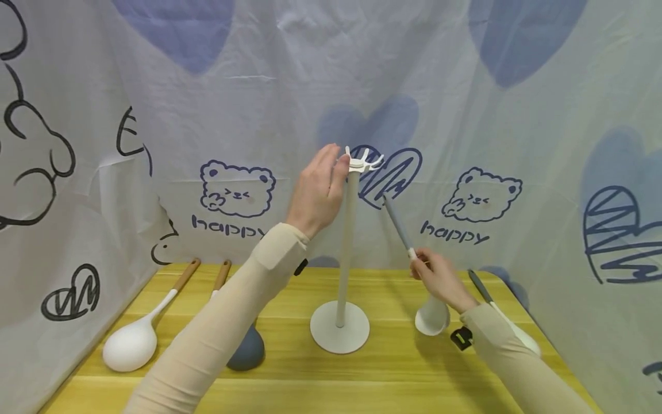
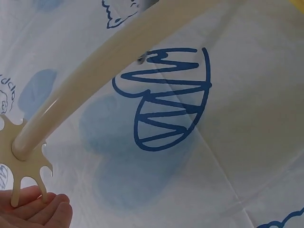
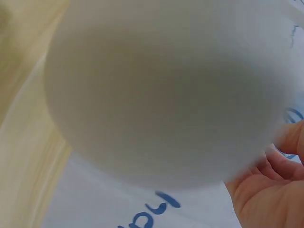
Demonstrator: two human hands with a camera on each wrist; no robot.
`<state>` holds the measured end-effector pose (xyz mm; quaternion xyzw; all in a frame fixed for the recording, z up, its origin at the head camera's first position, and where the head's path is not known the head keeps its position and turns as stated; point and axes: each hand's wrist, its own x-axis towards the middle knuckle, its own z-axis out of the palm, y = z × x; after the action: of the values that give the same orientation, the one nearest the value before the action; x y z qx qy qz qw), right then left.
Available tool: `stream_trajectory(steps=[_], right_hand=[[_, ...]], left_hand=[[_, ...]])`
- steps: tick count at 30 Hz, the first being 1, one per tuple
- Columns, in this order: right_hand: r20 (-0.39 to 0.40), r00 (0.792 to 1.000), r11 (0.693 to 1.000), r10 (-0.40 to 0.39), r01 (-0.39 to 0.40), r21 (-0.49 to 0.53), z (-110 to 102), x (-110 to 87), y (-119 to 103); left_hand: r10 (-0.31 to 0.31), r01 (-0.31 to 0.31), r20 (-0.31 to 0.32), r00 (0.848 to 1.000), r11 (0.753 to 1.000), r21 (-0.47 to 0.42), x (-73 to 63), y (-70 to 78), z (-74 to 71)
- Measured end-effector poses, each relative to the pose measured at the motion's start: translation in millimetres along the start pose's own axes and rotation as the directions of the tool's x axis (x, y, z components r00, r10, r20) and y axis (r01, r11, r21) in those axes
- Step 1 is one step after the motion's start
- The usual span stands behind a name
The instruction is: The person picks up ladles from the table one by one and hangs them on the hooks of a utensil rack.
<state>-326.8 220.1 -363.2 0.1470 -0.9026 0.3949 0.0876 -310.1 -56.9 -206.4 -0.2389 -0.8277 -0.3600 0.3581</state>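
The right hand (image 1: 438, 277) is pinching the grey-handled ladle (image 1: 399, 227) over the worktop (image 1: 388, 368), bowl down, handle slanting up-left, its tip sitting below and right of the hook rack (image 1: 357, 166)! Up there the left hand (image 1: 318, 190) is touching the prongs, pinching or merely resting, impossible to tell, while the blurred bowl is blocking most of the right wrist view.

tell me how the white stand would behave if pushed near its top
The stand could tip if pushed high, since its pole is tall for the round base. It probably wouldn't roll, as that base lies flat on the table. The pole looks straight, so likely stiff.
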Motion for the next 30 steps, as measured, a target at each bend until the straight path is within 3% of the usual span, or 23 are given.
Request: stream_trajectory(steps=[7,13,18,30], right_hand=[[-0.105,0.993,0.998,-0.046,0.049,0.029,-1.0,-0.6,-17.5],[-0.204,0.972,0.986,-0.114,0.136,0.097,-9.9,-0.1,-34.1],[-0.254,0.954,0.97,-0.158,0.198,0.139,-16.2,1.5,-43.4],[-0.285,0.945,0.97,-0.157,0.202,0.137,-10.7,5.5,-56.3]], left_hand=[[0.023,-0.03,-0.063,0.998,0.995,-0.099,0.5,-9.1,1.1],[0.015,-0.025,-0.069,0.998,0.989,-0.143,0.7,-11.9,2.1],[0.037,-0.048,-0.087,0.996,0.991,-0.123,2.2,-11.8,5.5],[0.062,-0.073,-0.143,0.988,0.995,-0.075,1.2,-13.2,8.1]])
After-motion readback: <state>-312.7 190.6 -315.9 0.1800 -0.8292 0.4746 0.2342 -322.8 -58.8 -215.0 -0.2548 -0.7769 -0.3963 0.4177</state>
